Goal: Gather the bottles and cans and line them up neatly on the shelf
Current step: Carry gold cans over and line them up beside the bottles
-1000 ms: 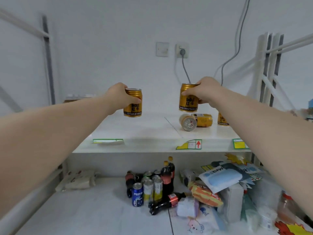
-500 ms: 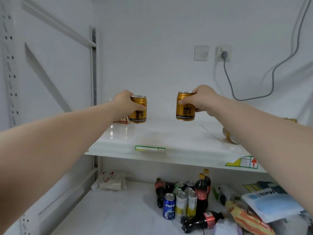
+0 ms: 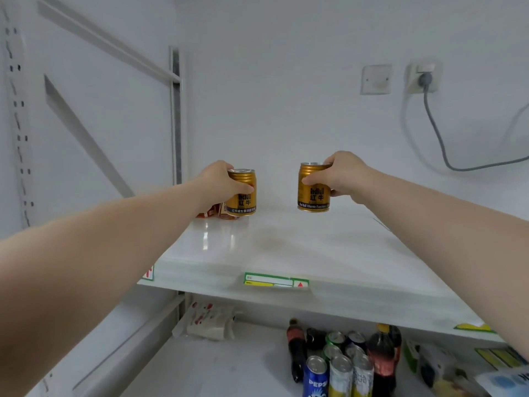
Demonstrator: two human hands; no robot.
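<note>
My left hand (image 3: 219, 181) grips a gold Red Bull can (image 3: 242, 196) at the back left of the white upper shelf (image 3: 286, 247); the can's base looks down on the shelf or just above it. My right hand (image 3: 342, 174) grips a second gold can (image 3: 313, 193) upright, a short way to the right, with a gap between the two cans. Behind the left can, red-and-white cans (image 3: 213, 212) stand partly hidden by my hand. On the lower shelf stand several cans and dark bottles (image 3: 340, 359), among them a blue Pepsi can (image 3: 315, 376).
The shelf's left upright post (image 3: 176, 116) stands just behind the left can. A wall socket with a grey cable (image 3: 423, 78) is at the upper right. A white packet (image 3: 211, 320) lies on the lower shelf's left; boxes and packets (image 3: 446, 365) crowd its right.
Both hands have carried their cans leftward and down toward the back left of the upper shelf. My view has swung left, so the lying cans on the right have left the frame.
</note>
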